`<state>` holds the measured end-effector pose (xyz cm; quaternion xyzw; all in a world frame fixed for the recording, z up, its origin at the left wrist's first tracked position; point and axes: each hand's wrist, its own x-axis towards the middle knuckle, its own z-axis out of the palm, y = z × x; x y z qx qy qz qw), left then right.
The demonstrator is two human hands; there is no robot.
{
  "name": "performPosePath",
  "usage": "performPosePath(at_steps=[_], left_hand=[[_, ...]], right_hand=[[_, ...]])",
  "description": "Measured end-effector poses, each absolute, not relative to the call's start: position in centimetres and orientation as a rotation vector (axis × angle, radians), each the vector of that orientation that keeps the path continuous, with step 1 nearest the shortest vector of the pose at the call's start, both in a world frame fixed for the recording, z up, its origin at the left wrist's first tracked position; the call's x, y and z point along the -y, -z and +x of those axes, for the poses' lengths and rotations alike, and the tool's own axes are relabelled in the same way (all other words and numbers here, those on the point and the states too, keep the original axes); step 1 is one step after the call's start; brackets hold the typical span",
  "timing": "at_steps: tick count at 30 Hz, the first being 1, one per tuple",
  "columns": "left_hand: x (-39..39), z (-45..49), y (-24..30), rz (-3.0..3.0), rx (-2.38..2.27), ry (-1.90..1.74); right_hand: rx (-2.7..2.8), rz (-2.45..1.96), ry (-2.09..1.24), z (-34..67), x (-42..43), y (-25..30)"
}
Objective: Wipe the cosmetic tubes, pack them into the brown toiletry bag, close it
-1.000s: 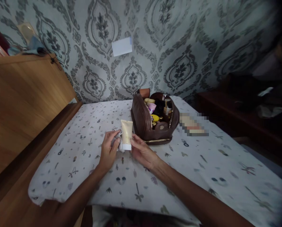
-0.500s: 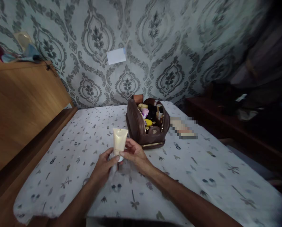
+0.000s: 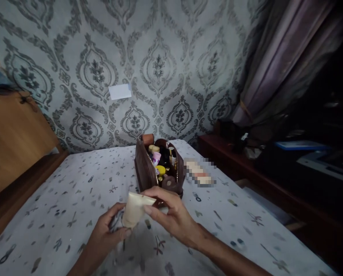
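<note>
A cream tube (image 3: 134, 210) is held upright over the patterned bedsheet (image 3: 73, 199), crimped end up. My right hand (image 3: 171, 216) pinches its upper body between thumb and fingers. My left hand (image 3: 106, 234) is closed around its lower end, where the cap is hidden. Just beyond the tube stands an open brown toiletry bag (image 3: 148, 172), packed with several small bottles and jars.
A blurred flat object (image 3: 199, 173) lies on the sheet right of the bag. A wooden headboard (image 3: 13, 142) runs along the left. A dark low bench (image 3: 246, 168) and a curtain (image 3: 271, 69) fill the right side. A white note (image 3: 120, 91) is stuck to the wallpaper.
The view has swung right and up, so everything shifted left and down. My right hand has moved up the tube, which now tilts slightly. My left hand stays at its lower end.
</note>
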<state>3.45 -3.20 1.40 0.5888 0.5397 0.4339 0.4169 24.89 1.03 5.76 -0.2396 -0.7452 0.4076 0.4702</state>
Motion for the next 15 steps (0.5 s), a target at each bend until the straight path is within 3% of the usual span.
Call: performPosePath(at_steps=[4,9,15], left_hand=[[2.1,3.9,-0.9,1.517,-1.392,-1.092],[0.9,4.5,0.7,1.442,-1.384,-1.09],[1.3,5.3,1.7,1.525,-1.17,-1.105]], right_hand=[[1.703,-0.597,-1.037,27.5,-2.7,-8.3],[1.685,-0.78,-0.84,29.6,-4.4,-11.4],[2.06,-0.828,-0.804,28.8,-1.8,-8.8]])
